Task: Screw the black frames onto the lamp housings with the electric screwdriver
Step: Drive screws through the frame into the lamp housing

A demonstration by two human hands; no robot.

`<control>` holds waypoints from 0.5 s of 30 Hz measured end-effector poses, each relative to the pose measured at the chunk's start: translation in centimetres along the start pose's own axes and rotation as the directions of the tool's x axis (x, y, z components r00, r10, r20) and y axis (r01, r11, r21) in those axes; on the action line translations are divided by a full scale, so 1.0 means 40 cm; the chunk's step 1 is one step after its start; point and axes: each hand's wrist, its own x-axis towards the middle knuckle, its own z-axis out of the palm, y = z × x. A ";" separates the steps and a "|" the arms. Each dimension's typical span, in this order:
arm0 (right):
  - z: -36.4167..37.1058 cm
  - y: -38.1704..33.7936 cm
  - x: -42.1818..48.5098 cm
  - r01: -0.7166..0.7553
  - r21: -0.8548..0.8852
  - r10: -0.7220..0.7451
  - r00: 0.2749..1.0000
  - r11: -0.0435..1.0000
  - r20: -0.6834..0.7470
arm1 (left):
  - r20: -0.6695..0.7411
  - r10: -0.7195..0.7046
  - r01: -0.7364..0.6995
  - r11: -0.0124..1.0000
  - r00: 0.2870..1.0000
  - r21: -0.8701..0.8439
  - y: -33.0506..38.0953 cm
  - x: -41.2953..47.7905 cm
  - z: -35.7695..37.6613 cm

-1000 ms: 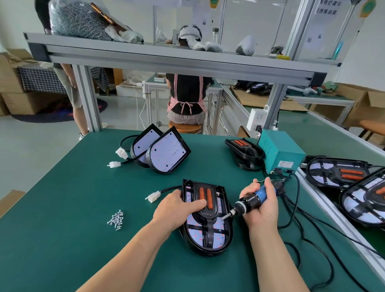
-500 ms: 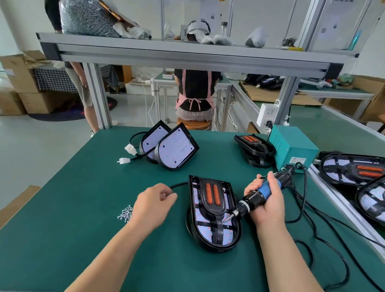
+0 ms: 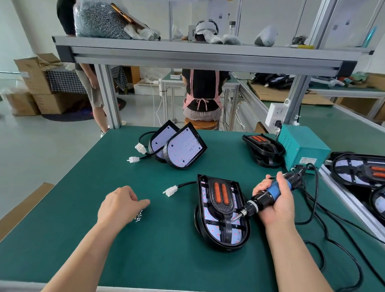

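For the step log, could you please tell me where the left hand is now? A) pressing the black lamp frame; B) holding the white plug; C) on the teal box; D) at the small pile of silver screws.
D: the left hand is over the small pile of silver screws on the green mat, apart from the black lamp frame; the right hand grips the blue electric screwdriver.

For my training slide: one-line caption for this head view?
Right hand holds the electric screwdriver to the lamp housing; left hand is at the screws.
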 end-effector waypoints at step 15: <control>0.003 0.003 -0.006 0.021 -0.028 -0.021 1.000 0.999 0.023 | -0.054 0.057 -0.058 0.998 0.997 -0.020 0.009 0.002 0.019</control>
